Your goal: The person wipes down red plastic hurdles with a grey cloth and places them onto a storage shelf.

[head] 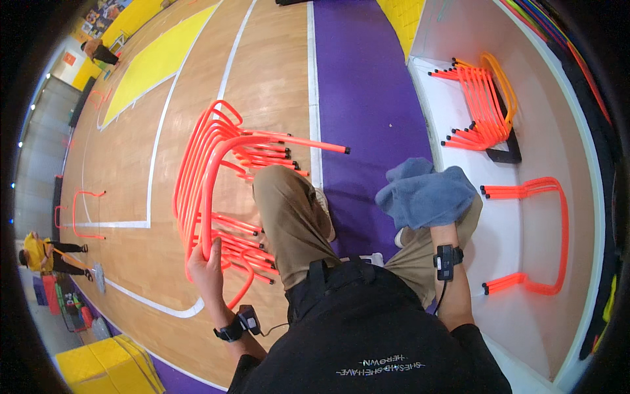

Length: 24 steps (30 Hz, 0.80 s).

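Note:
Left of my knees, several orange-red training hurdles (pixel 194 177) stand nested in a row on the wooden floor. My left hand (pixel 206 266) grips the nearest hurdle (pixel 212 182) by a lower bend of its tube; one black-capped leg of that hurdle reaches out over the purple strip. A blue-grey cloth (pixel 428 194) is draped over my right hand, resting by my right knee. The cloth hides the fingers, and only the wrist (pixel 445 234) shows below it. Both wrists carry black strapped devices with cables.
A white shelf (pixel 462 207) on the right holds a stack of orange hurdles (pixel 480 103) on a black base and a smaller stack (pixel 561 236). Single hurdles (pixel 76 214) stand far left. A person with a mop (pixel 42 253) and another person (pixel 101 51) are across the floor. Yellow padded blocks (pixel 108 367) sit lower left.

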Tool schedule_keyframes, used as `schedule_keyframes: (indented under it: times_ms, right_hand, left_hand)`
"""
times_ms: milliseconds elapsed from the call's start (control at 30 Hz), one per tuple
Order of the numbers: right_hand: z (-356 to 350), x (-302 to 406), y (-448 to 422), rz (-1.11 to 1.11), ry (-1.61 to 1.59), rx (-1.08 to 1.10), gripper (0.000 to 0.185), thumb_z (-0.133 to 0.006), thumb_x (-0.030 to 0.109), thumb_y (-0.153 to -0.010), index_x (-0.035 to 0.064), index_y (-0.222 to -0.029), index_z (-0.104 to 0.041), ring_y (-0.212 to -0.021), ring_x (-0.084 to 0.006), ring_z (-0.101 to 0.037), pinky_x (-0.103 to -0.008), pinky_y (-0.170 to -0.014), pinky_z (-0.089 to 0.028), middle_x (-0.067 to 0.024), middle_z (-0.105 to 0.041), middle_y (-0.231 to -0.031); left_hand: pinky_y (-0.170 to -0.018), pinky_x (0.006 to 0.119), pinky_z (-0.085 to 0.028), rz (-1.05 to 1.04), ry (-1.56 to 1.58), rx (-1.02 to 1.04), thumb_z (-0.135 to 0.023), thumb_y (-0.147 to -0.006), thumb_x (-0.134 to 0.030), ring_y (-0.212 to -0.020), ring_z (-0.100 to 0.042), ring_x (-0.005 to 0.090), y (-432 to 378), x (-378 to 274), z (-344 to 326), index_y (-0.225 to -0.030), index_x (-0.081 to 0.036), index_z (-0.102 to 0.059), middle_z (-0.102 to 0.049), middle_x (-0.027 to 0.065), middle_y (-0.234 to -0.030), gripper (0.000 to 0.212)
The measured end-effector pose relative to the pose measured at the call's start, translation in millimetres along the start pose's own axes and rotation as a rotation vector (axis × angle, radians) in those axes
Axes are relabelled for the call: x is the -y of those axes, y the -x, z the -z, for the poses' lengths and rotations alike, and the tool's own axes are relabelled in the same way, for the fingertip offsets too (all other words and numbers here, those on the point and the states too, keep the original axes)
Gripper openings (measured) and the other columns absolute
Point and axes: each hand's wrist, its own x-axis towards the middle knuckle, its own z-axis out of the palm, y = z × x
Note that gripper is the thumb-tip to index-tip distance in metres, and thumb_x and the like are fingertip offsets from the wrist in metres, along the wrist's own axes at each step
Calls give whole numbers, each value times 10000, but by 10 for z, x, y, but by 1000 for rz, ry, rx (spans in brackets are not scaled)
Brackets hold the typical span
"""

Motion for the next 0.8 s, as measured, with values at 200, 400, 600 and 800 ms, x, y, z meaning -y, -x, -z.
schedule_keyframes:
  times_ms: [200, 400, 600, 800]
  right_hand:
    - [-107, -42, -436, 74, -84, -65, 192, -592, 217, -835, 68, -949, -631, -850, -241, -635, -342, -756, -519, -99, -659, -908]
    - [-209, 111, -577, 186, -131, -51, 193, -577, 218, -834, 65, -940, -630, -836, -247, -637, -343, -745, -521, -101, -660, -899]
    - [-497, 436, -366, 401, -83, 45, 197, -561, 220, -834, 62, -931, -628, -821, -252, -639, -344, -734, -523, -102, -660, -889]
    - [-1061, 237, -291, 702, -127, -22, 185, -553, 214, -819, 68, -910, -621, -779, -243, -629, -347, -698, -516, -88, -663, -886]
  left_hand:
    - [-493, 230, -322, -126, -118, -75, -693, -859, -151, -570, -379, 47, -26, -421, 120, -759, 16, -617, -421, -49, -593, 208]
    - [-496, 212, -317, -330, -149, -57, -701, -836, -86, -569, -390, 36, -64, -815, 267, -698, 6, -565, -427, -43, -596, 214]
    - [-491, 254, -283, -536, -234, -16, -714, -730, -14, -537, -374, 88, -23, -1070, 603, -635, -7, -477, -412, 11, -575, 255]
    - [-528, 299, -321, -721, -384, 193, -714, -601, -125, -534, -422, 186, 8, -1390, 964, -651, -13, -511, -454, 85, -586, 237]
